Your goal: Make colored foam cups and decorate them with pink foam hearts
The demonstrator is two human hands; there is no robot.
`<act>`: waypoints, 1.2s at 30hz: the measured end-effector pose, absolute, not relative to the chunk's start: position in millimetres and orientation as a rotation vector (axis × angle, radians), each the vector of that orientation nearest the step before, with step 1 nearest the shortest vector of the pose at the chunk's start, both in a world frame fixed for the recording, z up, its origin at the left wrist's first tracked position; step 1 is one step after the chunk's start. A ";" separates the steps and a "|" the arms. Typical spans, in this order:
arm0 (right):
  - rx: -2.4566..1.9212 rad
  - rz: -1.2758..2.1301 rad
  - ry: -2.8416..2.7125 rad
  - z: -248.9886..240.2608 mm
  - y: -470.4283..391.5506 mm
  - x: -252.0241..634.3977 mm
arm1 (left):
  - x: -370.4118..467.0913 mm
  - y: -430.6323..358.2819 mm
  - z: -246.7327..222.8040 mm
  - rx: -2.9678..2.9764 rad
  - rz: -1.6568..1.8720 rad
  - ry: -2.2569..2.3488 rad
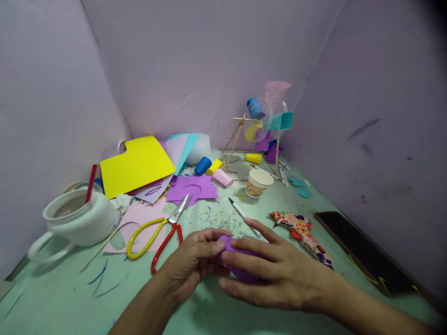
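Low in the middle of the view, a curved purple paper piece (241,274) is between my two hands. My left hand (193,263) pinches its left edge with thumb and fingers. Across its front and right side lie the bent fingers of my right hand (282,274), the index finger raised. Part of the paper is hidden behind the fingers. Scissors (173,223) with one yellow and one red handle lie part-open just left of my hands. A green-tipped white marker (239,209) rests beyond them, near a paper cup (259,184).
At left stands a white pot (84,221) with a red stick. Yellow card (136,165) and purple paper (192,190) lie behind the scissors. A stick stand (239,132) carries coloured cups at the back. Right are a patterned glue gun (302,230) and a dark flat object (352,246).
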State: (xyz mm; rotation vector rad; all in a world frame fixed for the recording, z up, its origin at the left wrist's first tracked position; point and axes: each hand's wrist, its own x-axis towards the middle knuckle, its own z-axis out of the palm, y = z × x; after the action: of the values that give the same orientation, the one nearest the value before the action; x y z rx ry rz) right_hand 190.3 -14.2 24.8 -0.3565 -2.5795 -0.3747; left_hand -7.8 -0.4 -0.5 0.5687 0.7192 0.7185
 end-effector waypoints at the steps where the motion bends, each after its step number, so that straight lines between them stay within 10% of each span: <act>1: -0.354 -0.330 -2.589 24.2 -14.9 192.4 | -7.7 0.2 -1.5 0.543 0.731 0.708; 12: -0.853 0.863 -1.672 -17.4 -34.4 190.9 | -4.4 -0.6 1.0 0.608 0.953 0.568; 36: -0.966 0.527 -1.577 -29.2 -24.5 178.2 | 5.5 -2.0 0.2 0.536 0.938 0.780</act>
State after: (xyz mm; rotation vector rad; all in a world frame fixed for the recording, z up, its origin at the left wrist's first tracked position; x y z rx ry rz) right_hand 178.2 -24.5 -29.2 -0.9665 -1.5772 0.5272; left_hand 5.5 -2.0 0.2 0.5358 0.7802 0.9377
